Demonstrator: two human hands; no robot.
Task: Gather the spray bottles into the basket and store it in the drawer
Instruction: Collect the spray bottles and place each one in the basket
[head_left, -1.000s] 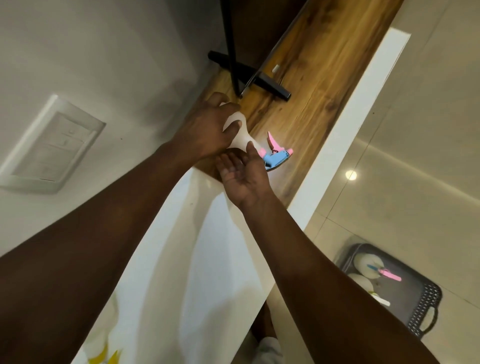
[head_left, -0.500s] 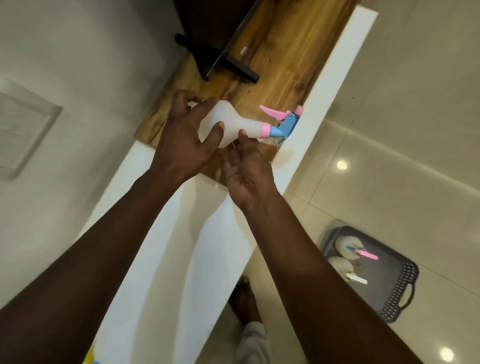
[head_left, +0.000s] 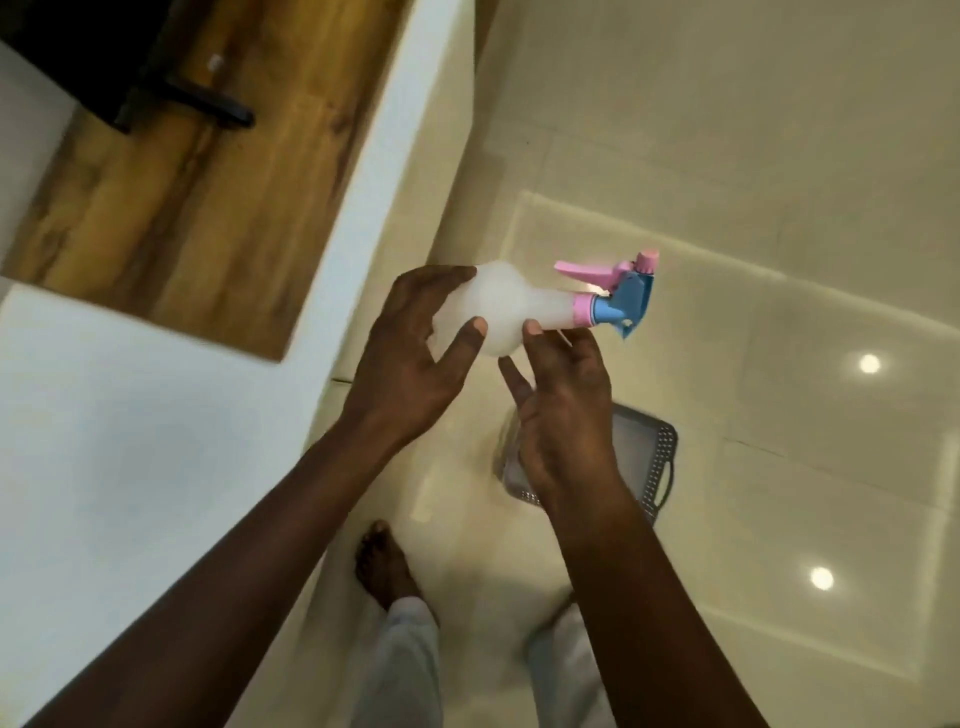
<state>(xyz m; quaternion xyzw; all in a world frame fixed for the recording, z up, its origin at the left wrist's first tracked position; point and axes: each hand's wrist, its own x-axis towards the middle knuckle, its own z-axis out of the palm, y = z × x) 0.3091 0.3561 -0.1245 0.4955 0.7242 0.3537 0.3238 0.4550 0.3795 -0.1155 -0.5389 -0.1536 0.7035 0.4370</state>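
a: where's the spray bottle (head_left: 506, 312)?

b: in the air above the glossy floor (head_left: 727, 182), lying sideways, white body to the left, pink and blue trigger head (head_left: 618, 291) to the right.

a: who has it?

b: both hands. the left hand (head_left: 410, 358) wraps the rounded base, fingers spread behind it and thumb pressed on the front. the right hand (head_left: 563, 410) is mostly loose, palm facing in; 1 fingertip (head_left: 532, 328) touches the underside near the neck. i can't tell whether the other fingers grip it.

a: and the basket (head_left: 644, 457)?

b: grey, on the floor below the bottle, largely hidden behind the right wrist. only its perforated rim and 1 handle slot show, so i can't tell what's inside.

a: anything else?

b: a white counter (head_left: 130, 441) with a wooden top (head_left: 197, 197) on the left, a black stand (head_left: 202, 104) on the wood, and a bare foot (head_left: 384, 566) below the hands.
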